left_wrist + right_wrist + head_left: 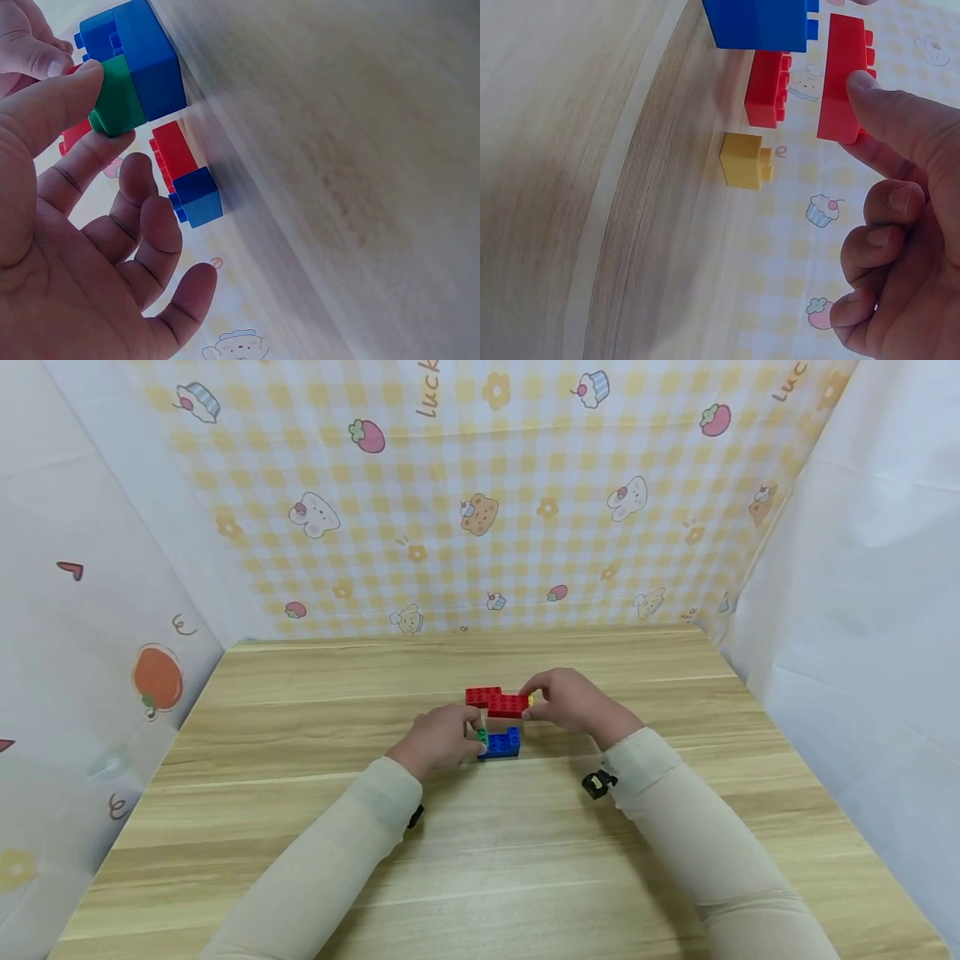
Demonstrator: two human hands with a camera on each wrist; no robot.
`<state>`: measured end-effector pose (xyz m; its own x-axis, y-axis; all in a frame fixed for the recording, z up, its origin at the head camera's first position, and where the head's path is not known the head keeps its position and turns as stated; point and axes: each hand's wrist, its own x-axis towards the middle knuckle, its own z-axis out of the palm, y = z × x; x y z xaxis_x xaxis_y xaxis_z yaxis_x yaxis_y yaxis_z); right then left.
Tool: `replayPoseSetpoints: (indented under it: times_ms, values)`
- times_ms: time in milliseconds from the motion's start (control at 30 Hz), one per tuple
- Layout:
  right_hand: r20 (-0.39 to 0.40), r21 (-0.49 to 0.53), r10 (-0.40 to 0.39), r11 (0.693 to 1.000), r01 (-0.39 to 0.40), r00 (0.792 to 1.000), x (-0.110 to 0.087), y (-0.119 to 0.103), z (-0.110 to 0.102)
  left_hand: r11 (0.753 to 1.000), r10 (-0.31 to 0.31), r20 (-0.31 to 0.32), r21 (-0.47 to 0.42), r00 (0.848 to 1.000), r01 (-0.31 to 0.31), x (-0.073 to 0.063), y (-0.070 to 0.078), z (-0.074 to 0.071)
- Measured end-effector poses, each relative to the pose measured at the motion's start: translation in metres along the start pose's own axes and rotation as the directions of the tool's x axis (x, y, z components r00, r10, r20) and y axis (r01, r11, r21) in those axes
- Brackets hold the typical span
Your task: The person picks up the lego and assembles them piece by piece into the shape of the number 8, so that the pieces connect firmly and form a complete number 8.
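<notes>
My left hand (444, 737) pinches a small green brick (121, 96) between thumb and index finger. The green brick sits on one end of a long blue brick (154, 64), which is low at the table. At the other end of that blue brick a small blue brick (513, 734) stands up. My right hand (573, 702) pinches a long red brick (842, 79) by its right end, held above the table with its studs up. The other fingers of the right hand curl inward below it.
On the table behind the held brick lies another red brick (765, 90). A small yellow brick (741, 161) is close to one end of it, and a small blue brick (198, 196) is by the other. A patterned cloth (480, 560) hangs behind the wooden table (480, 877).
</notes>
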<state>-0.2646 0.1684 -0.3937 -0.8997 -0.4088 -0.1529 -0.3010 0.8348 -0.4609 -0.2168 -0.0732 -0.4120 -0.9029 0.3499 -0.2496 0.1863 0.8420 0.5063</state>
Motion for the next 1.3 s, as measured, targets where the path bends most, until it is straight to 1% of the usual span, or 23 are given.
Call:
replayPoseSetpoints:
  times_ms: [500, 833, 1000, 1133, 1300]
  values:
    - [-0.003, 0.042, -0.039, 0.998, 0.039, 0.999, -0.013, -0.005, -0.002, 1.000, -0.005, 0.009, 0.006, 1.000, 0.005, 0.001, 0.001, -0.001]
    - [0.007, 0.104, -0.031, 0.994, 0.030, 1.000, -0.018, -0.007, 0.003, 1.000, -0.002, 0.013, -0.005, 1.000, 0.002, 0.003, -0.001, -0.001]
    - [0.016, 0.136, -0.032, 0.990, 0.029, 0.999, -0.020, -0.008, 0.004, 1.000, -0.004, 0.017, -0.020, 1.000, 0.004, 0.004, -0.002, -0.002]
    - [0.017, 0.134, -0.039, 0.990, 0.036, 0.999, -0.021, -0.008, 0.007, 0.999, -0.006, 0.019, -0.040, 1.000, 0.007, 0.004, -0.003, -0.001]
    - [0.011, 0.125, -0.066, 0.990, 0.065, 0.998, -0.022, -0.006, 0.011, 0.998, -0.012, 0.024, -0.063, 1.000, 0.013, 0.005, -0.004, -0.001]
